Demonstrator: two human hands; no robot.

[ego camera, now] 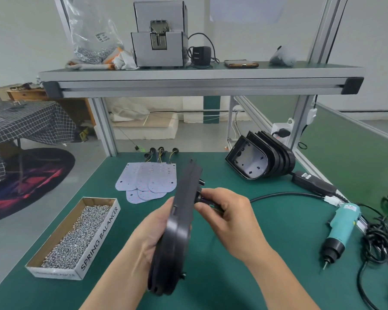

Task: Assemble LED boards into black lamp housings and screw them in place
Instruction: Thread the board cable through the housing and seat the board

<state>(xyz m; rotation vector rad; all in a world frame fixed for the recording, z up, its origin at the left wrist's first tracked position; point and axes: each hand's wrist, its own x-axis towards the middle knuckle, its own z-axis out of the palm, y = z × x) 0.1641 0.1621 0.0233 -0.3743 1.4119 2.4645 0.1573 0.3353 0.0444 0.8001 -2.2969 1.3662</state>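
left hand (154, 231) clamps a black lamp housing (177, 220) edge-on above the table (244, 253) | right hand (224, 211) fingers pinched on its cable plug | risk: tugging could snag the wire; LED boards (148, 181) lie just behind the housing

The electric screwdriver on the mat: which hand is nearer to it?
Right. The right hand works at the back of the held housing, with the screwdriver lying farther out on its side. The left hand grips the housing's opposite side, farther away.
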